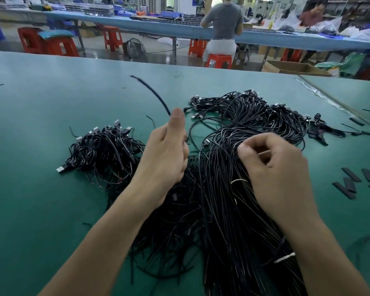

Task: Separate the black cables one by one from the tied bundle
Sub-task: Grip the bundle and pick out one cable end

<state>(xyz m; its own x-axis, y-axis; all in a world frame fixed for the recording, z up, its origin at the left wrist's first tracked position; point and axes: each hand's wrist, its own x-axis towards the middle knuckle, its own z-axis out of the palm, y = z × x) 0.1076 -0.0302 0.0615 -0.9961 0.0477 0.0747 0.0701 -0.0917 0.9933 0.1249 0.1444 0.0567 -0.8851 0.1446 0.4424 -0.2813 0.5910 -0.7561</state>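
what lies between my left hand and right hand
In the head view, black strands and loops of the tied bundle fill the stretch between the left hand, which grips one cable, and the right hand.

Tied bundle (233,189): a thick hank of long thin black cables. It lay on the green table (41,103), running from the near edge away. One white tie (239,180) bound it mid-length, a second one sat nearer. The far end fanned into loops with USB plugs (199,103) splayed out.

Single black cable (152,90): gripped in the left hand (169,150), free end arcing up-left, blurred.

Separated pile (103,150): well left of the bundle, loosely coiled, plugs sticking out at the top and lower left.

Loose black strands (169,227) were heaped against the bundle's left side.
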